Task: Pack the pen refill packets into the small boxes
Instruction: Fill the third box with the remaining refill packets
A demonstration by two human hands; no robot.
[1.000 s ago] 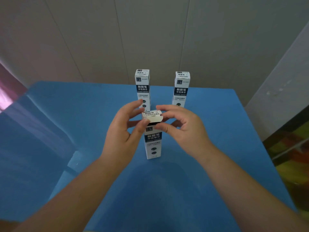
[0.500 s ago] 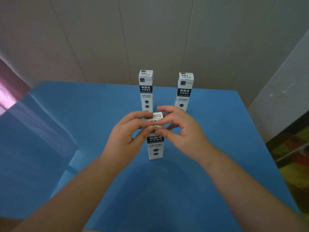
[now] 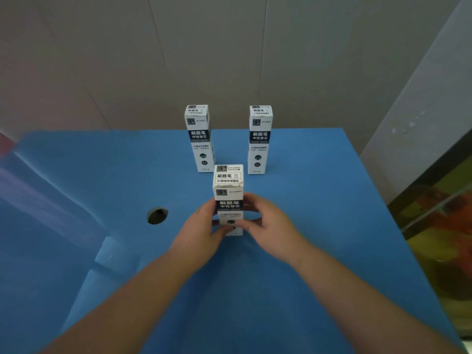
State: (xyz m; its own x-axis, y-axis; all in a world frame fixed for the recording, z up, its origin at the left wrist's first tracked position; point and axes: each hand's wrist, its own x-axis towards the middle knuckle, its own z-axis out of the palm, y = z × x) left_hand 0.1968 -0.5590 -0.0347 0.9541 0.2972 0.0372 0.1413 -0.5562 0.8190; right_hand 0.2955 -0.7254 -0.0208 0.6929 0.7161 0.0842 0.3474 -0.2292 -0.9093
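Three tall white boxes with dark printed bands stood upright on the blue worktop [image 3: 332, 238] in the head view. Two of them sat toward the upper middle of the frame, near the worktop's far edge: the left rear box [image 3: 199, 138] and the right rear box [image 3: 259, 139], set apart from each other with bare blue surface between them. The near box [image 3: 228, 195] stood in front of them, at the centre of the frame, upright with its base on the worktop and its top flap closed flat, the label on that flap facing the camera.

Both hands reached in from the bottom of the frame, forearms bare. The left hand [image 3: 198, 232] held the near box's lower left side, its thumb lying across the front face close to the base and its fingers curled round the side. The right hand [image 3: 270, 223] mirrored it on the lower right side, thumb pressed against the front face and fingers wrapped behind. So each grip was narrow and closed on that one box, low on its body, leaving the upper half uncovered.

Left of the hands, a round dark hole [image 3: 157, 215] was cut into the worktop. Behind the worktop rose a pale panelled wall [image 3: 229, 52].
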